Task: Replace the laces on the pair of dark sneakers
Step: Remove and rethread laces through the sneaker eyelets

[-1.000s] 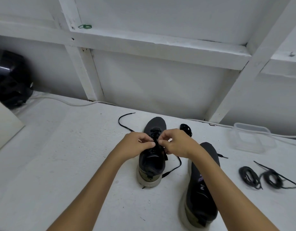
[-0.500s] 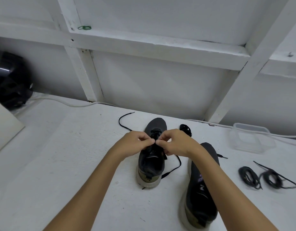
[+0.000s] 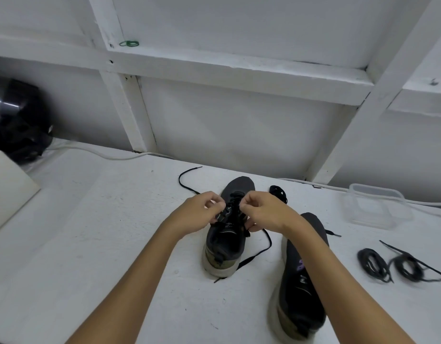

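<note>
Both grips, left hand and right hand, pinching lace over sneaker, toe pointing away

The person is showing two bare forearms; the left hand and the right hand are wearing no gloves, rings or sleeves.

A plain workroom or shed: a white-painted wooden wall with bare studs and cross-beams rises behind a rough white bench. A cable trails along its back edge, beside a black helmet.
</note>
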{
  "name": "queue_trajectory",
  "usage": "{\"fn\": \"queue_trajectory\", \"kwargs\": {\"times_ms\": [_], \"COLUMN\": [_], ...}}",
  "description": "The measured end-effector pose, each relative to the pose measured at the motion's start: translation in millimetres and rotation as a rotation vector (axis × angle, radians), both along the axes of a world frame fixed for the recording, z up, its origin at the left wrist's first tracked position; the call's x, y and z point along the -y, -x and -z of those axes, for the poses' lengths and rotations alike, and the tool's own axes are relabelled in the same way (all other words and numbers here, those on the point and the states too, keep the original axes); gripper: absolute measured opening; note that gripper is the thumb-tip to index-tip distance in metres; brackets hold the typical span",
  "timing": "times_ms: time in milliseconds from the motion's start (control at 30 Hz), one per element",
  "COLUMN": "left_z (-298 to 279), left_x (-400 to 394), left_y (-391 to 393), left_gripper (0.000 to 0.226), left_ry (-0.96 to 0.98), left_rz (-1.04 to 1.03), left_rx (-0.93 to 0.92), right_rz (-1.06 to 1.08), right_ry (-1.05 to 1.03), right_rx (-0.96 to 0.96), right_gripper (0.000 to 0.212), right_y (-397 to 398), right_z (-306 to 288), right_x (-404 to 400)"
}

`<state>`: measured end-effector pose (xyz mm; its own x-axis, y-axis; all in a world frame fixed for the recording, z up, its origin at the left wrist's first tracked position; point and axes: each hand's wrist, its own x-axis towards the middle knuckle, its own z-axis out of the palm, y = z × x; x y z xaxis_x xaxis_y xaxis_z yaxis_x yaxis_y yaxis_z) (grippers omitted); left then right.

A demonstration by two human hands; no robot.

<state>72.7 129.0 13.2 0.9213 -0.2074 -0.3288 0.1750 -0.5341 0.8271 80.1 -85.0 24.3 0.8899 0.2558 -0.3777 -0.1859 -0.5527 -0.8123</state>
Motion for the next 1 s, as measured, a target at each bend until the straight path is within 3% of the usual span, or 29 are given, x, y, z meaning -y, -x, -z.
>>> {"fn": "queue_trajectory", "kwargs": {"times_ms": [200, 367, 767, 1000], "left_z": [-6.5, 1.1, 0.2, -6.2], "left_x": [8.8, 9.0, 3.0, 9.6], "left_y": [-7.6, -5.5, 1.6, -3.4], "left_gripper": [0.01, 0.008, 0.014, 0.01], "left_ry": [-0.116, -0.067, -0.002, -0.07], "left_rz": [0.068, -0.006, -0.101, -0.019], "left_rx": [0.075, -0.041, -0.101, -0.027], "right_rz": [0.013, 0.065, 0.095, 0.035], "right_ry": [0.0, -0.079, -0.135, -0.03], "right_rx": [0.002, -0.046, -0.103, -0.008], "right_gripper": [0.018, 0.02, 0.023, 0.023], "right_y": [1.5, 5.3, 9.7, 5.1], "right_z": [1.2, 5.1, 6.7, 0.3], "right_x": [0.8, 4.6, 2.0, -1.1]}}
